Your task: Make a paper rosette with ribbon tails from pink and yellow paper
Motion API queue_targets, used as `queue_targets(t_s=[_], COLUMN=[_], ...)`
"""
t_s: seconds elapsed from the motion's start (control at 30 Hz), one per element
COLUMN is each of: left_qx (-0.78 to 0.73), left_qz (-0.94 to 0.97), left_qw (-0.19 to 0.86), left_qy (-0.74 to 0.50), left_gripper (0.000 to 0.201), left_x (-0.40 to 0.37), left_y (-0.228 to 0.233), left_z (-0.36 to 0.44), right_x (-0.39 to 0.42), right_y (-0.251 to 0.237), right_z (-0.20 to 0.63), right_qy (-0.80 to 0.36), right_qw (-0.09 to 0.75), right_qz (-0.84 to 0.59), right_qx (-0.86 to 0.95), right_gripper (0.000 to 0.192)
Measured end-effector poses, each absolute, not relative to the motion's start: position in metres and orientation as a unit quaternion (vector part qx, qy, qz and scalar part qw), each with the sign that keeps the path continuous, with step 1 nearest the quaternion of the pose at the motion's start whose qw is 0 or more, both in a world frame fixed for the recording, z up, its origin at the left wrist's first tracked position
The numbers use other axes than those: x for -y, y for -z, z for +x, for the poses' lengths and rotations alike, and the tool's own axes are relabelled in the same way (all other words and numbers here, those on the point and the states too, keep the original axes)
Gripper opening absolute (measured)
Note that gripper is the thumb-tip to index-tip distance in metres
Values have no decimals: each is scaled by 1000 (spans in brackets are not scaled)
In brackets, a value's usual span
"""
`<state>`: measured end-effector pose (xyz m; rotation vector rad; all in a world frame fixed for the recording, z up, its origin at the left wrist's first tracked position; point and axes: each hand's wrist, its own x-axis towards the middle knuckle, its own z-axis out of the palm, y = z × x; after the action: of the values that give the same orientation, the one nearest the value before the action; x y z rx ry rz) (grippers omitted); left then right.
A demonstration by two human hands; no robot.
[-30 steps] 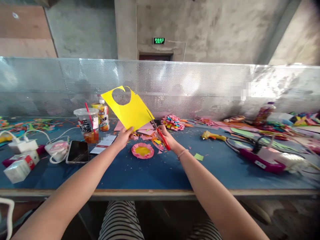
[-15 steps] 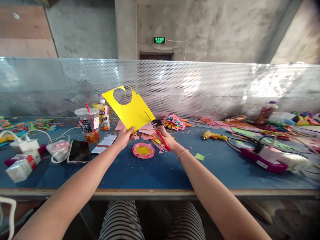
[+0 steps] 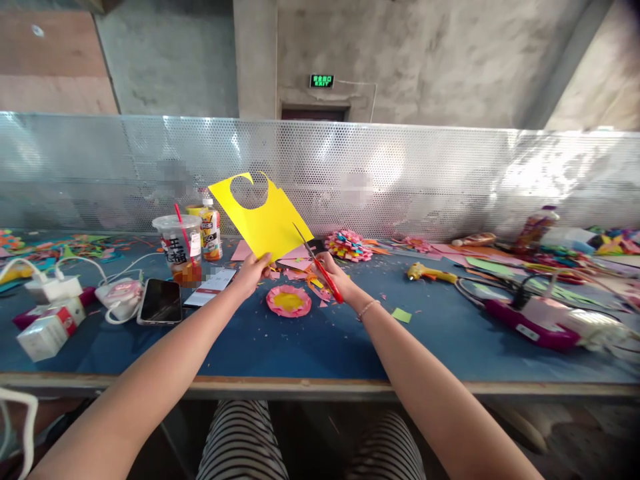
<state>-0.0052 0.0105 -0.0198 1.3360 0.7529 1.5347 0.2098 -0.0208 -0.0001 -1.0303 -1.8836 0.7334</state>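
Rough concrete walls and a perforated metal screen are standing behind a long blue table strewn with paper scraps. Above the table's middle, the left hand is holding up a yellow sheet of card with a round hole cut near its top, its fingers closed in a pinch on the sheet's lower corner so the card is tilting up and away. The right hand is gripping a pair of red-handled scissors, its fingers wrapped through the handles; the blades are pointing up and to the left, meeting the sheet's lower right edge, and how far they are parted cannot be told. Directly below the two hands, a round pink paper flower with a yellow centre is lying flat on the table. To the left, a clear plastic cup with a red straw is standing just beside an orange drink bottle, with a black phone lying near them. Farther right, a yellow glue gun is resting well apart from the hands, and a small green paper square is lying near the right wrist.
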Motion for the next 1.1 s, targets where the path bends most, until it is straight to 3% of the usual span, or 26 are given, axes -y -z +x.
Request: queue_targets(t_s=[0.2, 0.8, 1.1], left_qx=[-306, -307, -311], left_qz=[542, 560, 553], left_qw=[472, 469, 473], left_qy=[-624, -610, -612], left_gripper=[31, 24, 26], left_x=[-11, -10, -10], left_y=[20, 19, 19], left_z=[-5, -6, -7], right_x=[21, 21, 19], right_y=[0, -3, -1], right_z=[210, 217, 214], right_qy=[-301, -127, -111], right_qw=[417, 378, 368], right_qz=[-408, -444, -460], right_qx=[754, 803, 800], right_gripper=[35, 32, 34])
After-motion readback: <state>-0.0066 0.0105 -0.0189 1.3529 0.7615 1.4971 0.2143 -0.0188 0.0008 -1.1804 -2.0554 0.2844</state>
